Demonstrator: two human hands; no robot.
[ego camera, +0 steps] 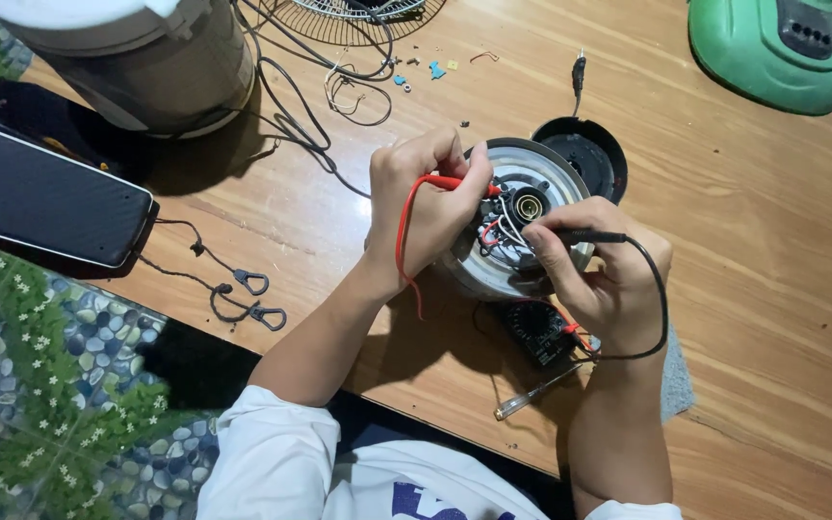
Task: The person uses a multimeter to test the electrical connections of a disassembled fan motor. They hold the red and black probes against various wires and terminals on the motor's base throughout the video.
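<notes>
I take the upturned round appliance base [522, 226], lying near the middle of the wooden table [743, 289], as my landmark. My left hand [426, 207] rests on the base's left edge, its fingers pinched together on the red test probe [455, 183], whose tip points into the exposed wiring at the base's centre; the red lead [403, 231] loops down over the back of that hand. My right hand [599, 274] sits on the base's lower right edge, fingers closed on the black test probe [589, 235], which also points into the wiring, and the black lead [662, 299] curls around the outside of that hand. Just below the base, partly hidden under my right hand, lies a black multimeter [536, 332], and just below that a clear-handled screwdriver [532, 395]. Touching the base at its upper right is a round black cover [585, 154]. Well to the upper left of the base stands a large beige cylindrical appliance [137, 58], with black cables [300, 116] trailing from there toward the base. Far left of the base lies a flat black case [40, 197] with a clipped strap [243, 294]. Well to the upper right of the base sits a green plastic housing [772, 48].
</notes>
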